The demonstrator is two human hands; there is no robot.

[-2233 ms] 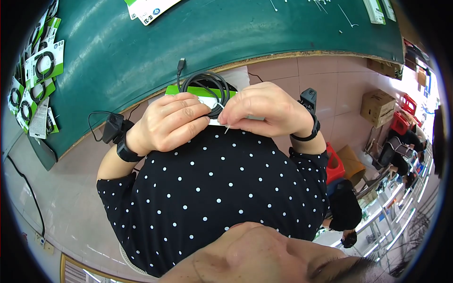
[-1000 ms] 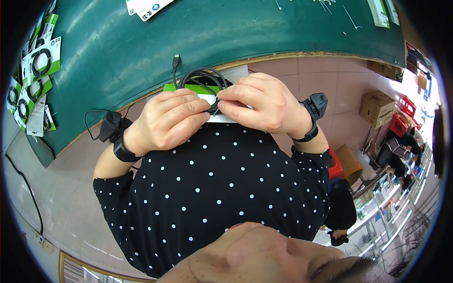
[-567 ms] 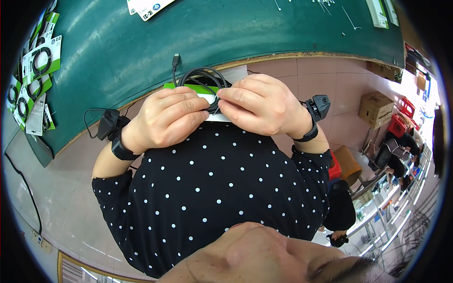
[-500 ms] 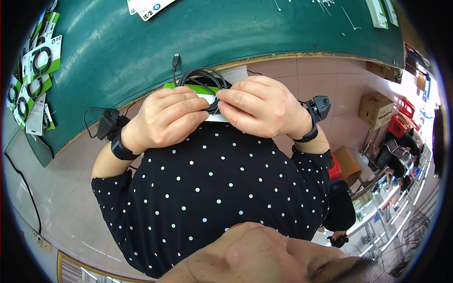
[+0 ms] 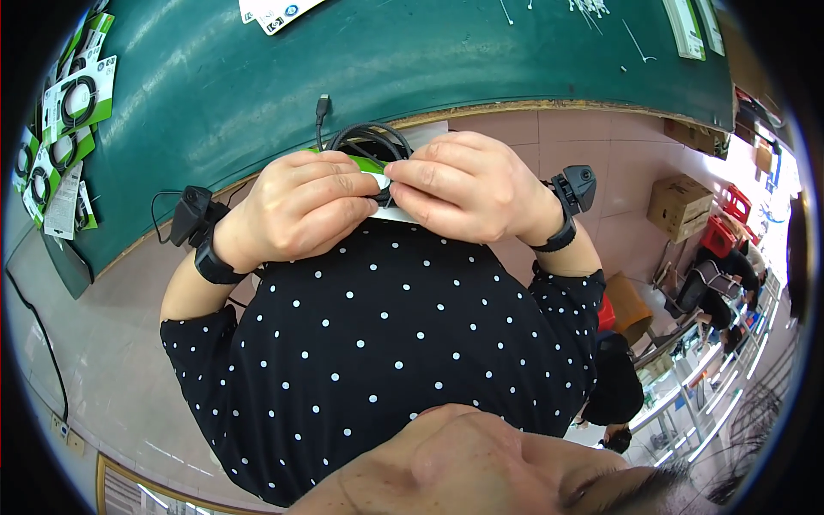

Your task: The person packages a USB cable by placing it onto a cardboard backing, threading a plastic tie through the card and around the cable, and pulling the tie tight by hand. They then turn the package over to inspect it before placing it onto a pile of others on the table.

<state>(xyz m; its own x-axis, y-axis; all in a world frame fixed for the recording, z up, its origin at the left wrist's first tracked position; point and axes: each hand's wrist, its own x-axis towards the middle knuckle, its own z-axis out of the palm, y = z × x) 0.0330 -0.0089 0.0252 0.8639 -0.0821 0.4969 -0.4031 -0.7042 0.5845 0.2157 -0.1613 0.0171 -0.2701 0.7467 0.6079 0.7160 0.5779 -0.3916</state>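
At the table's near edge, close to my body, is a coiled black cable (image 5: 374, 130) on a green-and-white backing card (image 5: 396, 214). The cable's plug (image 5: 323, 106) sticks up over the table on the left. From the left, my left hand (image 5: 302, 209) is closed, its fingertips pinching the coil and card. My right hand (image 5: 468, 190) is closed too, thumb and forefinger pinched at the coil's lower part. The two sets of fingertips almost meet. Most of the card and the lower coil are hidden behind my fingers.
Several carded black cables (image 5: 79, 103) are piled on the green table (image 5: 412, 60) at the far left. Cards (image 5: 273, 12) lie at the top edge, white cable ties (image 5: 590, 9) at the top right. A cardboard box (image 5: 680, 208) stands on the floor to the right.
My right fingertips have shifted slightly left, closer to my left fingers. Both hands still hold the cable and card at the same spot. The view has tilted a little.
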